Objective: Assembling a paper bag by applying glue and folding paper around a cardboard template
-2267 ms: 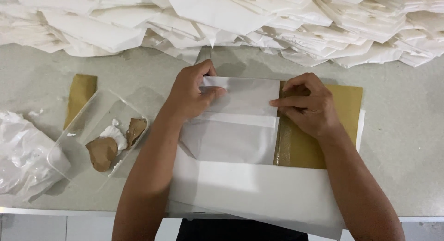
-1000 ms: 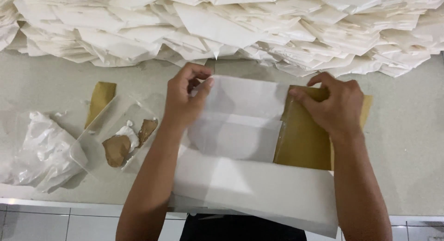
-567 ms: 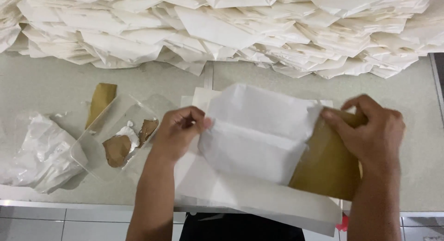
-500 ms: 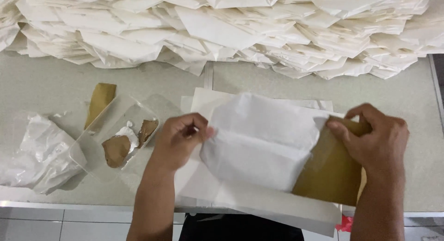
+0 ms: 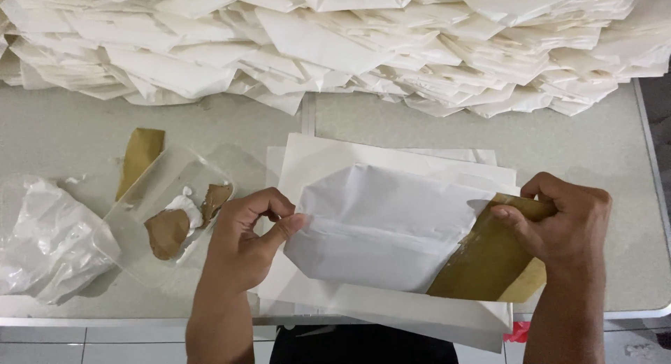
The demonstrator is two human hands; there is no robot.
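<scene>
The folded white paper (image 5: pixel 391 227) lies on the sheet stack (image 5: pixel 391 161) at the worktop's (image 5: pixel 63 126) near edge; the left hand (image 5: pixel 244 238) pinches its left corner; the right hand (image 5: pixel 566 227) pinches the brown template (image 5: pixel 489 255); seemingly mid-fold, drawing the template free calls for a steady left grip.

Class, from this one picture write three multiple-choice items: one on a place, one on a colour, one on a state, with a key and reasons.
1. Where is the heap of folded white paper?
A. far side of the table
B. on the floor
C. under the left hand

2. What colour is the card that the right hand pulls from the white paper piece?
A. blue
B. olive brown
C. red

3. How is the left hand?
A. flat on the table
B. pinching the paper's left edge
C. raised, empty

Key: A, the heap lines the far edge; B, the card is olive brown; B, thumb and fingers close on the edge.
</scene>
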